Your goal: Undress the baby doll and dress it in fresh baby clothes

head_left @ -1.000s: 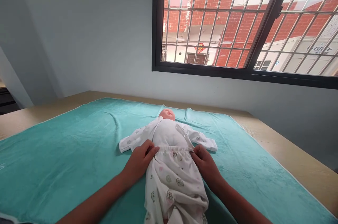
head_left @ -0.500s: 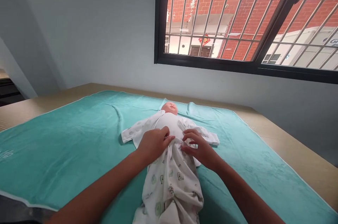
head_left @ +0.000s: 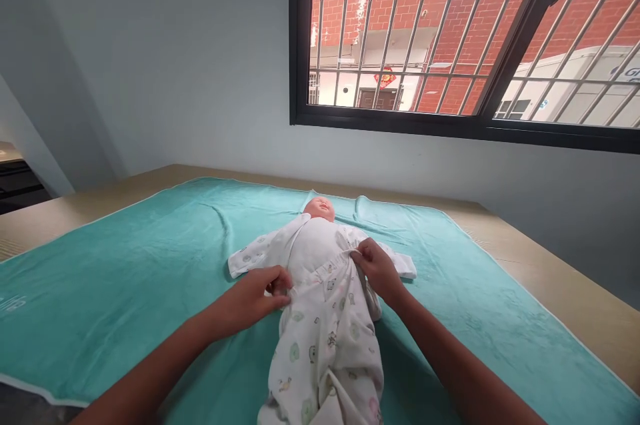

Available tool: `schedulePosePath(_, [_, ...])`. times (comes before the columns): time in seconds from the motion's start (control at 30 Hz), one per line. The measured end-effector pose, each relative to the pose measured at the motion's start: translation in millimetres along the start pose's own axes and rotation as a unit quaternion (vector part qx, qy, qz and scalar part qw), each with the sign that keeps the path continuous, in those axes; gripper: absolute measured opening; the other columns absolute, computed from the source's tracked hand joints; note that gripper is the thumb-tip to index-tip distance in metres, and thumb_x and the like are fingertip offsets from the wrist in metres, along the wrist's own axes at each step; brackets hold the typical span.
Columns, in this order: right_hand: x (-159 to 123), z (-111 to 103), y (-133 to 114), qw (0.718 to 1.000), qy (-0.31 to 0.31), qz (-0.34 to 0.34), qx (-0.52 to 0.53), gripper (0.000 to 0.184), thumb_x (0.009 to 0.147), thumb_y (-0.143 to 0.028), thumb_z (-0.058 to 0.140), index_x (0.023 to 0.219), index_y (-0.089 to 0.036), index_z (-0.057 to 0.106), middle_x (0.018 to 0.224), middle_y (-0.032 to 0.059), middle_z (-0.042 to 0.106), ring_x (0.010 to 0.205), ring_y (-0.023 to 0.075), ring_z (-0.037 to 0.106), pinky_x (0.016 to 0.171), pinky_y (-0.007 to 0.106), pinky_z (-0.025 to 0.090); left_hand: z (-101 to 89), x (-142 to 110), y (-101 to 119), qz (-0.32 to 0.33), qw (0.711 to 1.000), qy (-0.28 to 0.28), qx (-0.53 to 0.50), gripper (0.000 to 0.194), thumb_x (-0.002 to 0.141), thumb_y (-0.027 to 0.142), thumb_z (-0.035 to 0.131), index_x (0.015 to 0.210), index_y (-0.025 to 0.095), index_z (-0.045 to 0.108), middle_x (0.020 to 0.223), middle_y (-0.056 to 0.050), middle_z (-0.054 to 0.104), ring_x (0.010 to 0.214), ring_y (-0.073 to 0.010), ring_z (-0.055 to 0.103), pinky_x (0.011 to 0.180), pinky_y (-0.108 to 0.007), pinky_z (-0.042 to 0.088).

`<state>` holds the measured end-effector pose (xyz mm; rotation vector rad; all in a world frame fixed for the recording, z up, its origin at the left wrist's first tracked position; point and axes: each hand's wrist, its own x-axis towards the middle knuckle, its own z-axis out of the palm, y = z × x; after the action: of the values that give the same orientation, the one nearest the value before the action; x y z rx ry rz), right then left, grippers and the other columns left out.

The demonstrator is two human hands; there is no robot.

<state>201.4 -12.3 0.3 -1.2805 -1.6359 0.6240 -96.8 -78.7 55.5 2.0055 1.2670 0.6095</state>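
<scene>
A baby doll (head_left: 320,209) lies on its back on a turquoise blanket (head_left: 140,271), head toward the wall. It wears a white long-sleeved top (head_left: 260,250), the sleeves spread to both sides, and white printed baby pants (head_left: 325,338) with a gathered waistband across the belly. My right hand (head_left: 377,268) pinches that waistband at the right side and pulls it slightly up. At the left end of the waistband, my left hand (head_left: 263,297) has its curled fingers and thumb closed on the edge of the pants. The lower ends of the legs run out of view.
Under the blanket is a light wooden table (head_left: 530,245), its top showing around the blanket's edges. A grey wall (head_left: 210,65) rises behind it, with a dark-framed barred window (head_left: 390,117) at the upper right. Dark shelving (head_left: 23,185) stands at far left.
My hands have moved apart from the middle of the waistband, the left one to the left side, the right one slightly up. The waistband is now spread wider and flatter over the belly.
</scene>
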Motion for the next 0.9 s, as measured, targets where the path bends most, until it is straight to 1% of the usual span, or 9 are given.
schedulePosePath(0.1, [-5.3,6.3,9.1,0.998,-0.029,0.002,0.054,0.031,0.085,-0.051,0.058,0.075,-0.023,0.051,0.099,0.0054,0.066,0.098,0.0235,0.059,0.088,0.038,0.045,1.9,6.6,-9.0,0.005,0.999,0.033,0.007,0.018,0.087,0.033,0.049,0.079,0.021,0.059,0.082,-0.001,0.061,0.079,-0.0186,0.055,0.072,-0.030,0.043])
schedulePosePath(0.2, [-11.5,9.7,11.1,0.992,-0.059,0.016,0.110,0.035,0.084,-0.055,0.060,0.075,-0.023,0.050,0.125,0.0088,0.062,0.124,0.0270,0.052,0.104,0.043,0.039,10.4,3.2,-14.2,0.020,0.999,-0.023,-0.021,0.011,0.084,0.031,0.055,0.085,0.021,0.060,0.092,-0.001,0.064,0.085,-0.0190,0.057,0.076,-0.029,0.045])
schedulePosePath(0.3, [-15.0,10.8,6.9,0.988,-0.052,0.023,0.142,0.037,0.081,-0.058,0.062,0.078,-0.023,0.052,0.134,0.0097,0.057,0.129,0.0283,0.048,0.107,0.045,0.038,23.1,-1.3,-18.5,0.013,0.998,-0.043,-0.050,0.012,0.079,0.031,0.063,0.085,0.021,0.061,0.090,0.000,0.063,0.082,-0.0185,0.056,0.071,-0.027,0.045])
schedulePosePath(0.43, [-18.3,11.7,-2.6,0.983,-0.059,-0.004,0.172,0.033,0.083,-0.057,0.062,0.086,-0.024,0.058,0.140,0.0074,0.051,0.137,0.0265,0.038,0.107,0.042,0.039,34.1,0.7,-24.1,0.017,0.994,0.008,-0.106,0.010,0.077,0.029,0.064,0.074,0.019,0.063,0.107,-0.004,0.063,0.085,-0.0177,0.058,0.073,-0.026,0.047])
schedulePosePath(0.6, [-20.3,10.7,-10.5,0.976,-0.091,0.005,0.199,0.036,0.082,-0.058,0.063,0.077,-0.023,0.058,0.137,0.0063,0.055,0.132,0.0256,0.045,0.106,0.042,0.040,40.7,1.7,-26.3,0.040,0.989,0.086,-0.117,0.012,0.080,0.031,0.064,0.074,0.020,0.064,0.147,-0.005,0.041,0.127,-0.0269,0.047,0.102,-0.033,0.043])
schedulePosePath(0.7, [-18.8,7.5,-11.4,0.975,-0.091,0.002,0.205,0.037,0.082,-0.057,0.062,0.072,-0.022,0.058,0.135,0.0064,0.057,0.128,0.0265,0.048,0.102,0.042,0.044,41.3,5.0,-27.9,0.054,0.985,0.112,-0.121,0.010,0.081,0.029,0.061,0.075,0.021,0.059,0.154,-0.002,0.033,0.138,-0.0278,0.037,0.108,-0.036,0.038])
schedulePosePath(0.8, [-15.5,6.7,-6.4,0.975,-0.079,0.010,0.205,0.037,0.083,-0.055,0.062,0.068,-0.021,0.055,0.130,0.0061,0.061,0.122,0.0266,0.053,0.099,0.041,0.045,34.8,20.7,-31.1,0.033,0.982,0.131,-0.133,0.009,0.080,0.024,0.053,0.073,0.022,0.048,0.134,-0.005,0.056,0.125,-0.0248,0.050,0.093,-0.033,0.046])
schedulePosePath(0.87, [-13.0,9.2,0.8,0.977,-0.056,0.030,0.203,0.039,0.081,-0.053,0.065,0.065,-0.021,0.051,0.122,0.0056,0.065,0.117,0.0264,0.055,0.099,0.041,0.044,28.8,38.2,-34.1,0.002,0.975,0.182,-0.127,0.014,0.079,0.024,0.051,0.070,0.022,0.041,0.100,-0.002,0.066,0.099,-0.0212,0.059,0.078,-0.029,0.047])
schedulePosePath(0.9, [-11.9,11.0,5.0,0.976,-0.041,0.047,0.210,0.040,0.080,-0.053,0.066,0.064,-0.021,0.049,0.117,0.0053,0.066,0.113,0.0259,0.057,0.097,0.040,0.045,26.3,48.0,-35.6,-0.012,0.970,0.210,-0.121,0.016,0.078,0.024,0.050,0.068,0.022,0.039,0.082,0.000,0.063,0.084,-0.0189,0.057,0.071,-0.028,0.044])
